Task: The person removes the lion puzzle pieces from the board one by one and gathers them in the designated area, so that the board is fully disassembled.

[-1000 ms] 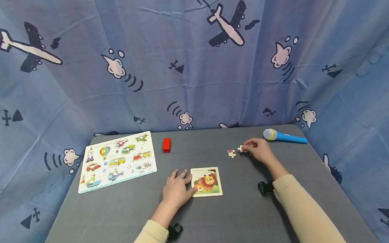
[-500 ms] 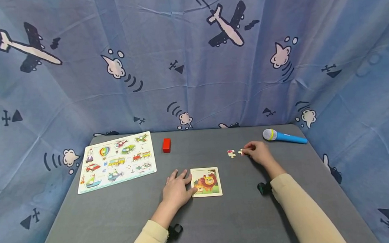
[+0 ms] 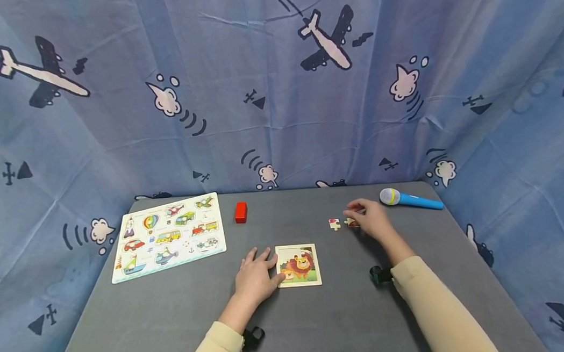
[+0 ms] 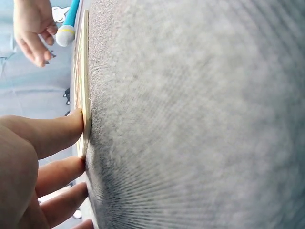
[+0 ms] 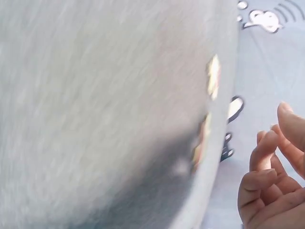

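My left hand [image 3: 255,279] rests beside a small square lion puzzle [image 3: 307,266] in a pale frame, its fingers spread and fairly straight. The thumb [image 4: 66,131] lies on the frame's near corner and the index fingertip touches its side edge. Farther right, my right hand [image 3: 371,218] is raised just above a jigsaw piece [image 3: 350,223]. In the right wrist view its fingers are loosely bent with nothing between them, and two pieces lie on the table below. To the left of that piece lies another jigsaw piece [image 3: 334,224] with a pink patch.
A blue toy microphone [image 3: 411,199] lies at the back right. Back left are a red block [image 3: 241,212] and a white picture board [image 3: 168,237] printed with vehicles. Behind the grey table [image 3: 310,325] hangs a blue curtain [image 3: 235,49] with airplanes.
My right hand pinched the right-hand jigsaw piece, drew it slightly nearer, then let go and lifted off it. My left hand has stayed at the puzzle. The head view tilted slightly.
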`<action>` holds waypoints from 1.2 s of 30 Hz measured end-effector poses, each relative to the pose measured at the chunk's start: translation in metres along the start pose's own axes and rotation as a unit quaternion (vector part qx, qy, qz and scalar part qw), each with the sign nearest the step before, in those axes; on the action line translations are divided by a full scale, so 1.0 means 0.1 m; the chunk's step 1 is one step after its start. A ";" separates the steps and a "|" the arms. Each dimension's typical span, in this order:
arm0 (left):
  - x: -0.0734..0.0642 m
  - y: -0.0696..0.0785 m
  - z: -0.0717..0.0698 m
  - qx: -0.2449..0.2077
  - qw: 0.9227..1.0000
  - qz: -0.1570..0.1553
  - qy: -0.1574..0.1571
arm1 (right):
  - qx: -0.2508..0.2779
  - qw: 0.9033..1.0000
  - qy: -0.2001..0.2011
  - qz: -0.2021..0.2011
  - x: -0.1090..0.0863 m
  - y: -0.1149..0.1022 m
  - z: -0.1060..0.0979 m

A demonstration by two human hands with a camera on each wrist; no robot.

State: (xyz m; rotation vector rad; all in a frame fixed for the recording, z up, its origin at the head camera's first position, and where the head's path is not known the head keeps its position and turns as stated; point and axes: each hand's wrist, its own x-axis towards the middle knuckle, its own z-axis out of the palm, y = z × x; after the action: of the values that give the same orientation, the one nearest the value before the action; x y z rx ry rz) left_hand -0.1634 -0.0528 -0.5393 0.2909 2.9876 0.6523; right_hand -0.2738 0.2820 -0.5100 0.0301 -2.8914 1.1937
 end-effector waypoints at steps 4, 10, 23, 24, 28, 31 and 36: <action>0.00 0.00 0.00 -0.001 1.000 -0.001 -0.002 | 0.014 1.000 0.003 -0.021 -0.07 -0.15 0.03; -0.01 -0.01 -0.02 0.004 1.000 0.002 -0.007 | 0.007 0.998 0.018 -0.065 -0.17 -0.34 0.13; 0.00 0.00 -0.01 0.006 1.000 0.001 -0.006 | 0.024 0.996 -0.007 -0.089 -0.43 -0.58 0.41; 0.00 0.00 -0.01 0.006 1.000 0.001 -0.005 | 0.027 0.996 -0.010 -0.090 -0.44 -0.59 0.44; 0.00 0.00 0.00 0.006 1.000 0.001 -0.006 | 0.028 0.995 -0.023 -0.090 -0.49 -0.63 0.54; 0.01 -0.01 0.01 0.008 1.000 -0.001 -0.006 | 0.021 0.995 -0.034 -0.092 -0.51 -0.63 0.63; 0.02 -0.01 0.01 0.009 1.000 -0.002 -0.008 | 0.006 0.993 -0.073 -0.092 -0.56 -0.64 0.77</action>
State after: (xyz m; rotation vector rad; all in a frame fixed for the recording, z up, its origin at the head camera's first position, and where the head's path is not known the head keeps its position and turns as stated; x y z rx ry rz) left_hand -0.1653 -0.0528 -0.5406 0.2888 2.9785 0.6205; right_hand -0.2171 0.1828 -0.5210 0.3899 -2.9227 1.2240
